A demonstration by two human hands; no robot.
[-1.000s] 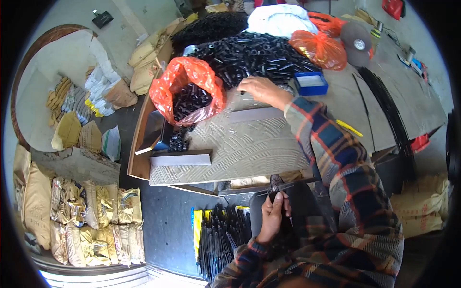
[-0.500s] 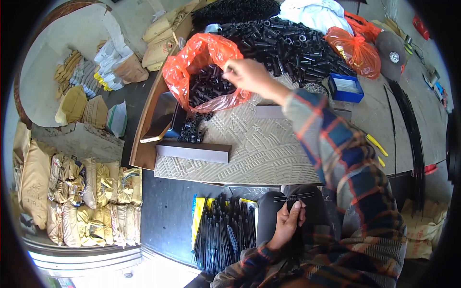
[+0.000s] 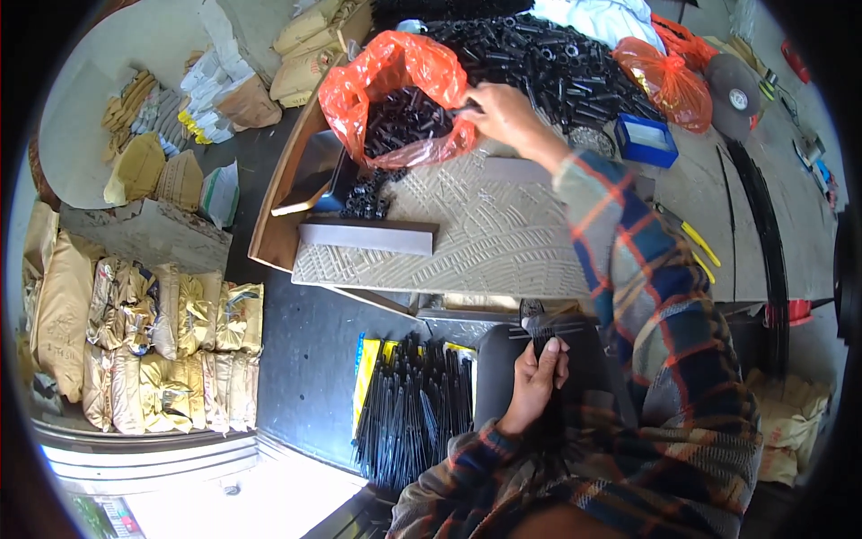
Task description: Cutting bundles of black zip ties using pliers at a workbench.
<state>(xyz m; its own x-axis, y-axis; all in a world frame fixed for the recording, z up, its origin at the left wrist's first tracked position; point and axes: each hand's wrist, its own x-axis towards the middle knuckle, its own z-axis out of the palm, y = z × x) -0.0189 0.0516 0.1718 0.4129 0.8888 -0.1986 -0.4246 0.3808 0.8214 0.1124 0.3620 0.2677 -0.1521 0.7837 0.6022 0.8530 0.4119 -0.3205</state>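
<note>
In my lap, my left hand (image 3: 536,382) is closed around a bundle of thin black rods (image 3: 549,449). A few thin rods stick out sideways above the fist. My right hand (image 3: 507,115) is over the table, at the right rim of an open red plastic bag (image 3: 337,101). Its fingers pinch a small black piece (image 3: 467,106), partly hidden by the fingertips. Inside the bag lie many small black plastic pieces (image 3: 404,126). More small black fittings (image 3: 366,198) sit on the table just in front of the bag.
A heap of black tubular parts (image 3: 548,67) covers the back of the table. To its right are a blue box (image 3: 646,142), a tied red bag (image 3: 651,81), a cap (image 3: 732,94) and yellow-handled pliers (image 3: 699,244). Black rods (image 3: 417,413) stand bunched left of my lap.
My right hand has moved right, from above the bag's opening to its right rim, with a small black piece now visible in its fingers. My left hand still holds the bundle. The whole view has shifted slightly.
</note>
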